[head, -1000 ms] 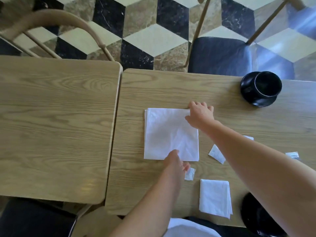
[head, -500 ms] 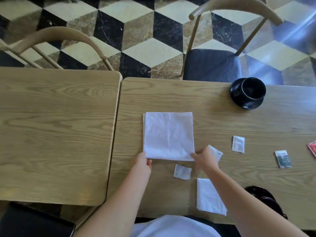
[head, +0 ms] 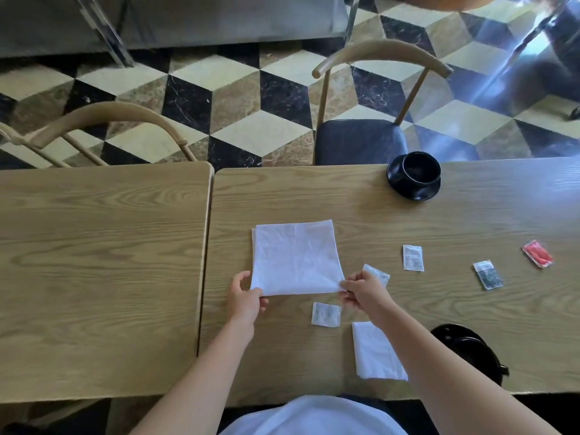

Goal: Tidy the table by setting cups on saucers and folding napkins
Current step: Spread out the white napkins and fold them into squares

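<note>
A white napkin (head: 295, 257) lies flat on the right wooden table (head: 470, 221). My left hand (head: 244, 298) pinches its near left corner, and my right hand (head: 361, 291) pinches its near right corner. A smaller folded white napkin (head: 373, 353) lies near the table's front edge, partly under my right forearm. A black cup (head: 420, 167) sits on a black saucer (head: 411, 191) at the far edge. Another black cup on a saucer (head: 467, 346) stands at the near right, partly hidden by my arm.
Several small sachets lie around: a white one (head: 325, 314) near my hands, one (head: 378, 273) behind my right hand, a white one (head: 413, 258), a dark one (head: 488, 274) and a red one (head: 537, 253). A second table (head: 100, 262) adjoins on the left. Two chairs (head: 361, 139) stand beyond.
My right hand came back from the napkin's far right corner to its near right corner. My left hand shifted left to the near left corner. Both now pinch the near edge.
</note>
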